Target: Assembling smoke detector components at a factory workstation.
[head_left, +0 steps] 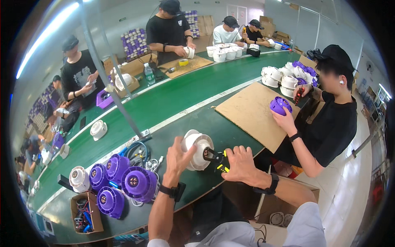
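On the near side of the green table, my left hand point(177, 156) grips a white round plastic housing point(192, 140) by its left side, tilting its open centre toward the right. My right hand point(240, 164) is closed on pliers point(222, 168) with black and yellow handles. Their black jaws reach into the centre of the housing; what they grip in there is too small to make out. To the left of my left hand sit several purple round housings point(139, 184) with metal contacts in the middle, and one white housing point(79, 178) beside them.
A cardboard box point(98, 220) of small wired parts stands at the near left. Cables point(140, 151) lie by a metal post point(117, 101). A green conveyor belt point(173, 103) runs behind. At right, a co-worker holds a purple housing point(280, 106) over a cardboard sheet point(247, 111).
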The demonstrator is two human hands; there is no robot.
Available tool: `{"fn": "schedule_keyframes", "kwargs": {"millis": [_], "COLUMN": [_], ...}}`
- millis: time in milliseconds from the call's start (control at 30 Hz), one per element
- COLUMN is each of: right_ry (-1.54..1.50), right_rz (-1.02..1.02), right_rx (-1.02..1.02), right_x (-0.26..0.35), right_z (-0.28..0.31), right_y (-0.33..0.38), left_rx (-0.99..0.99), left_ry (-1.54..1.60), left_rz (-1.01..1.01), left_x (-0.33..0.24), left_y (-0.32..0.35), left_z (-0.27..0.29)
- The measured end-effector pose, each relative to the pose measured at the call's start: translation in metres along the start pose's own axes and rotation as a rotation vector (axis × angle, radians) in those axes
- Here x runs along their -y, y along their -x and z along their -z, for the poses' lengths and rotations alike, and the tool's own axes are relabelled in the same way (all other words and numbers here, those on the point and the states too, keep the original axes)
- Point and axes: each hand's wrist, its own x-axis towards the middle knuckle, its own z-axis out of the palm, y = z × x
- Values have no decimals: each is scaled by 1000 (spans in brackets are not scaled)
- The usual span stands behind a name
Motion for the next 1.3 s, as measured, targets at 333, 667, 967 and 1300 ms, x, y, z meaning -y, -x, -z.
{"fn": "schedule_keyframes", "kwargs": {"millis": [333,667,967,1300], "right_ry": [-253,-1388,59,-1162], "right_rz": [-215,-801,-154,-529], "right_rx": [205,895,-3,432], "right_x": [-5,-44,2,-54], "right_z": [11,-14,25,18], "right_y": [4,22,41,111], "left_rx": [-112,-78,-13,-235], "left_ry": [-100,-177,-189,-290], "left_rz": [-138,-393,-395,-240], "left_x": [-9,-24,-19,-3], "left_y": [8,16,13,0], "left_z": [-19,-29,-27,-4]}}
